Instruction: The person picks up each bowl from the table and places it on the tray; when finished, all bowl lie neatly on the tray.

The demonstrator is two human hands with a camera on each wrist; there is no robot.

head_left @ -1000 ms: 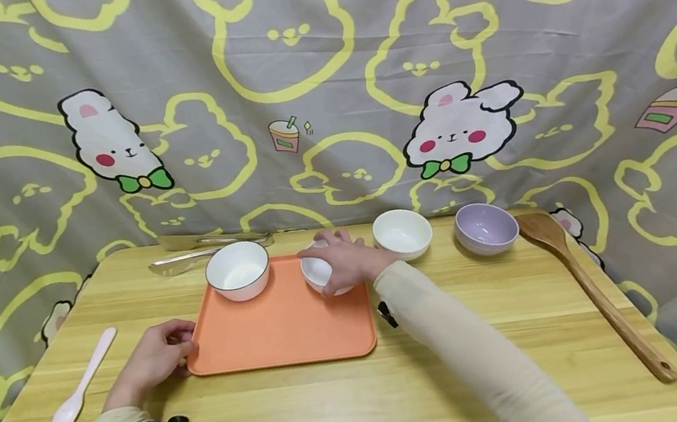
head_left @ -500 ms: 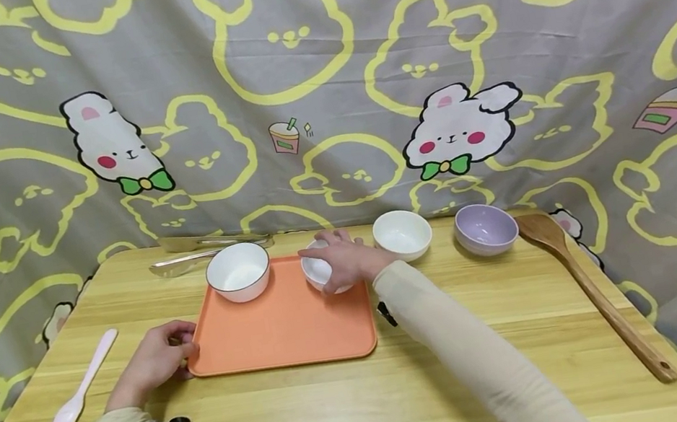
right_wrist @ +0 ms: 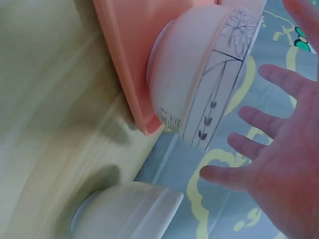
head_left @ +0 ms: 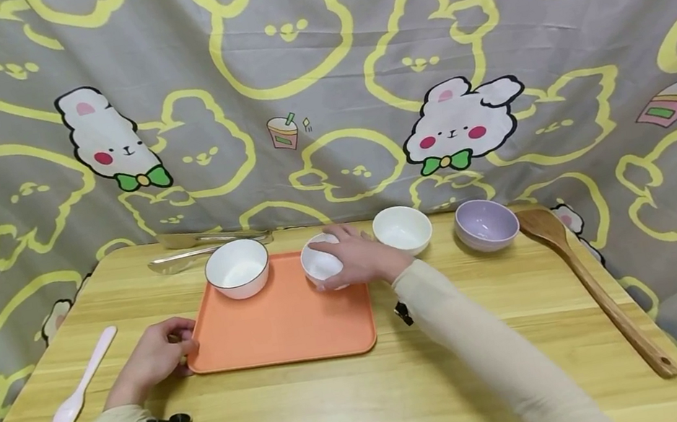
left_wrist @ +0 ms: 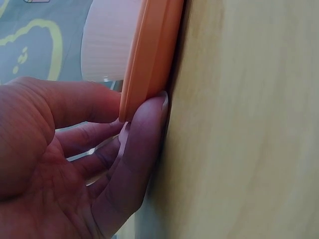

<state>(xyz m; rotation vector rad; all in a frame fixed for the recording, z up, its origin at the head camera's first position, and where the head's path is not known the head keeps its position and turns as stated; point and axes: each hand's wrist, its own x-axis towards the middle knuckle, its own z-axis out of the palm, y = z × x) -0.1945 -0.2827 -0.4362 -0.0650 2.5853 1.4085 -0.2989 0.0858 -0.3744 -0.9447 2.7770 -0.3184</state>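
An orange tray (head_left: 277, 329) lies on the wooden table. My left hand (head_left: 153, 359) pinches its left edge; in the left wrist view the thumb is on the rim (left_wrist: 134, 94) and a finger lies against the underside. On the tray's back right corner sits a small white bowl (head_left: 319, 263) with a dark line pattern outside (right_wrist: 219, 74). My right hand (head_left: 358, 255) is over this bowl; in the right wrist view its fingers are spread and apart from the bowl wall. A white bowl with a dark rim (head_left: 239, 273) stands at the tray's back left corner.
Right of the tray stand a cream-white bowl (head_left: 403, 232) and a purple bowl (head_left: 487, 227). A wooden spatula (head_left: 600, 288) lies along the right side. Metal tongs (head_left: 188, 259) lie behind the tray, a pale pink spoon (head_left: 82, 388) at left. A patterned curtain (head_left: 321, 97) hangs behind.
My right hand has let go of the small white bowl and drawn slightly right, uncovering more of it. My left hand and the tray have stayed put.
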